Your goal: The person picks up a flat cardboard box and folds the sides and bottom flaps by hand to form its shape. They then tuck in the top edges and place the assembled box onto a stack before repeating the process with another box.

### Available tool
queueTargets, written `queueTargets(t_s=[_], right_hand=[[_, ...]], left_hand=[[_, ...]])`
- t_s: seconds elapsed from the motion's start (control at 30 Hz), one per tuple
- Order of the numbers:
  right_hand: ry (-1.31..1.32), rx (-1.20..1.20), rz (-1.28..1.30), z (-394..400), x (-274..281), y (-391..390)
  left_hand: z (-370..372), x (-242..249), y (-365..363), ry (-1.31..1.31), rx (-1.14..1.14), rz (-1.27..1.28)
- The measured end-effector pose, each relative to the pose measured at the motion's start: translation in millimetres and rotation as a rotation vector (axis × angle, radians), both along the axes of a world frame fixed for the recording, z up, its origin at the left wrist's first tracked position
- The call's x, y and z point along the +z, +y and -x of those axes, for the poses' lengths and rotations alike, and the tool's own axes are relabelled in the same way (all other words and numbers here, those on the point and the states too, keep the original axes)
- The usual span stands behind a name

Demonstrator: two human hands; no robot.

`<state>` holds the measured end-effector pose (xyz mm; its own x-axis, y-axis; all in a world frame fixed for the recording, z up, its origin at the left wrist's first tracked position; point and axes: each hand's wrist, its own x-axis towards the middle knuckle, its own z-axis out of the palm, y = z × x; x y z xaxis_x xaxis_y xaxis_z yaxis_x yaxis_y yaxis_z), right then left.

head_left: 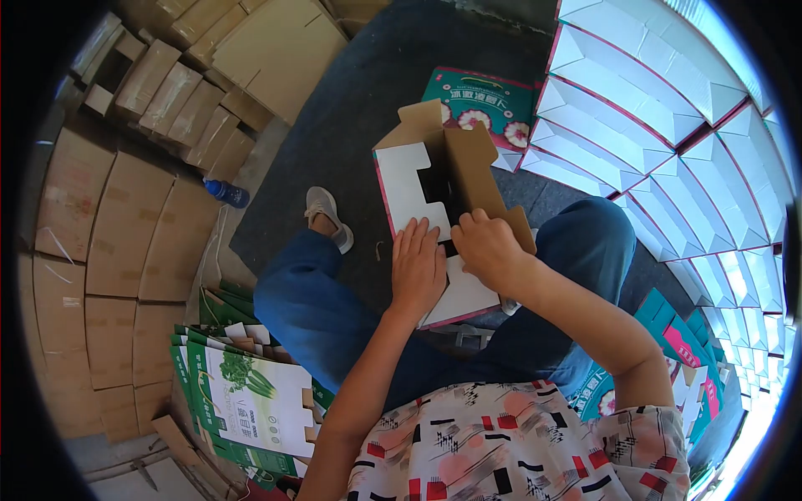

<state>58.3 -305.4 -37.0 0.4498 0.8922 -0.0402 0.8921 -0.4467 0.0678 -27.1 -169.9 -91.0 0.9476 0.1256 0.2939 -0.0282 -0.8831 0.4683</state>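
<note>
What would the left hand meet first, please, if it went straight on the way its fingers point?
The left hand would probably meet the far part of the white flap on the open box, just ahead, though depth is unclear.

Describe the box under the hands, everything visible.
The cardboard box looks like thin board: brown inside, white outside, with pinkish-red edging. Its notched flaps stand open, showing a dark gap inside. It sits between the blue-clad legs, long side running away from the body. The left hand lies flat on the white panel; the right hand curls at the opening, its exact grip hidden. The underside is out of sight.
</note>
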Motion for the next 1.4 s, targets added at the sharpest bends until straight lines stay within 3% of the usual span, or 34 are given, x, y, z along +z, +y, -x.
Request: queueTargets(t_s=[0.07,0.17,0.23,0.37,0.47,0.67,0.77,0.8,0.9,1.0,1.3,1.4], right_hand=[[-0.035,0.012,0.204,2.5,-6.7,8.3],[0.258,-0.038,0.264,-22.9,2.9,18.5],[0.410,-0.051,0.092,-55.8,3.9,25.6],[0.204,-0.411,-0.680,-119.0,-14.7,70.2],[0.171,-0.595,-0.907,-140.5,-21.9,102.9],[0.749,-0.363,-0.660,-133.8,14.1,69.3],[0.401,-0.136,-0.291,-126.1,3.1,58.3],[0.142,-0.028,-0.390,-130.5,-27.2,56.2],[-0.260,-0.051,-0.371,-139.2,-43.1,56.7],[-0.021,-0.346,-0.137,-138.6,-27.7,61.6],[0.203,-0.427,0.255,-146.0,2.9,21.9],[0.236,-0.494,0.217,-129.8,11.7,-2.3]], left_hand=[[3.8,1.7,0.5,0.044,-0.039,0.023],[13.9,13.4,-10.2,0.072,-0.089,-0.118],[16.8,9.4,-11.2,0.093,-0.100,-0.137],[21.6,12.5,-18.6,0.136,-0.110,-0.144],[25.9,-0.6,-29.0,0.091,-0.168,-0.228],[32.2,-1.2,-30.3,0.101,-0.183,-0.088],[30.7,17.9,-41.5,0.134,-0.229,-0.015],[30.3,17.7,-44.5,0.147,-0.236,-0.013],[31.2,15.2,-51.6,0.180,-0.253,-0.041],[38.2,8.6,-52.8,0.195,-0.263,-0.105],[76.7,28.8,-15.6,0.271,-0.285,-0.291],[86.1,29.2,16.6,0.289,-0.220,-0.414]])
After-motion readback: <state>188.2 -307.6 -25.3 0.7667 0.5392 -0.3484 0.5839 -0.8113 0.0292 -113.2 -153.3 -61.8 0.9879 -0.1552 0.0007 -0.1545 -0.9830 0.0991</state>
